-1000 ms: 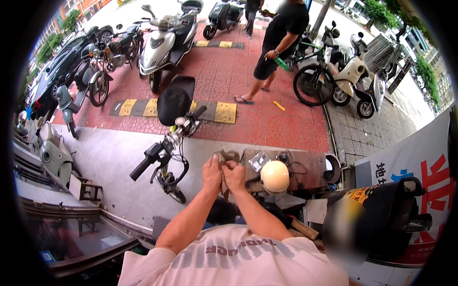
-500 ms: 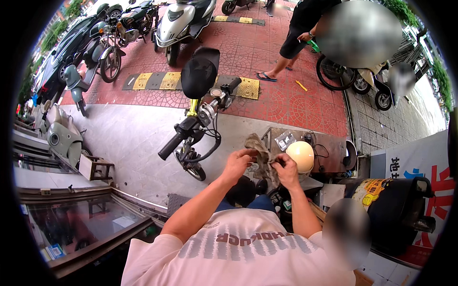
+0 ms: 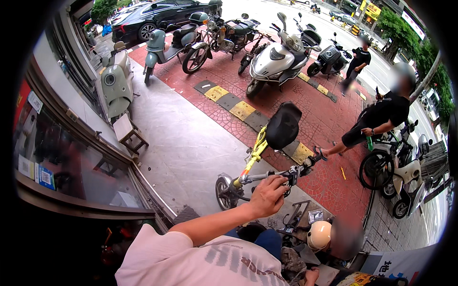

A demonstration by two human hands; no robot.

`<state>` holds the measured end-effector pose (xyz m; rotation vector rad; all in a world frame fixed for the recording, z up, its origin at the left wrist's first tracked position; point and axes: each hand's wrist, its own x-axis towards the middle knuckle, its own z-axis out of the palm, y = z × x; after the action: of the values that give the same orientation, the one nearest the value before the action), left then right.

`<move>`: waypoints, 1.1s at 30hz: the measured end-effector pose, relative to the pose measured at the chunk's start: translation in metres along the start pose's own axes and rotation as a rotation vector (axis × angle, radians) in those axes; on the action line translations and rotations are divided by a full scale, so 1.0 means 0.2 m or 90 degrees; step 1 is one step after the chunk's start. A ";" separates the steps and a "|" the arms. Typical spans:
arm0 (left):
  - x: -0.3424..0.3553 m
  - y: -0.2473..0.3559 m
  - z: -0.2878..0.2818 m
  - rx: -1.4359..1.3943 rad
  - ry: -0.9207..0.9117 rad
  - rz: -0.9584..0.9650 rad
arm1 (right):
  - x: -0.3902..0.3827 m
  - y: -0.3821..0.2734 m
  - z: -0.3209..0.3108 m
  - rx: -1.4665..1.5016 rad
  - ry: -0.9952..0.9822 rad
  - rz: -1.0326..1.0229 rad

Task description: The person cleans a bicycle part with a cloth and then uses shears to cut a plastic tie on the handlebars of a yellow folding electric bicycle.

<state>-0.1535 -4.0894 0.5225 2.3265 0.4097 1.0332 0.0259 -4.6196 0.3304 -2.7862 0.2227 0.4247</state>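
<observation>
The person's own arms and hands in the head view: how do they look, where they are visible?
A loose, short, pale pink T-shirt sleeve covers the upper left arm; the left forearm is bare. The left hand wears no glove, and its wrist no watch. Part of the right hand shows at the lower edge, also ungloved; its sleeve is not visible.

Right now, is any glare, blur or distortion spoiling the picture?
Head view: the road looks washed out along the top; head view: a smeared patch sits right of the cream helmet; head view: the shop window bends toward the black rim, though the left hand at the handlebar looks clear.
</observation>
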 end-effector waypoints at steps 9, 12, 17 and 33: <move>0.12 -0.22 -0.17 0.188 -0.047 -0.140 | 0.21 -1.05 -0.03 0.291 -0.036 -0.276; 0.23 -0.42 -0.23 0.259 -0.070 -0.228 | 0.27 -1.43 0.02 0.276 -0.039 -0.432; 0.39 -0.58 -0.27 0.351 -0.161 -0.434 | 0.43 -2.06 0.18 0.114 0.026 -0.653; 0.41 -0.69 -0.24 0.567 0.120 -0.608 | 0.74 -2.78 0.24 0.124 -0.317 -0.974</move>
<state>-0.1420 -3.9213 0.5138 2.1685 2.1396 0.6015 0.2624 -4.0971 0.3976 -1.7885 -1.6726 0.5412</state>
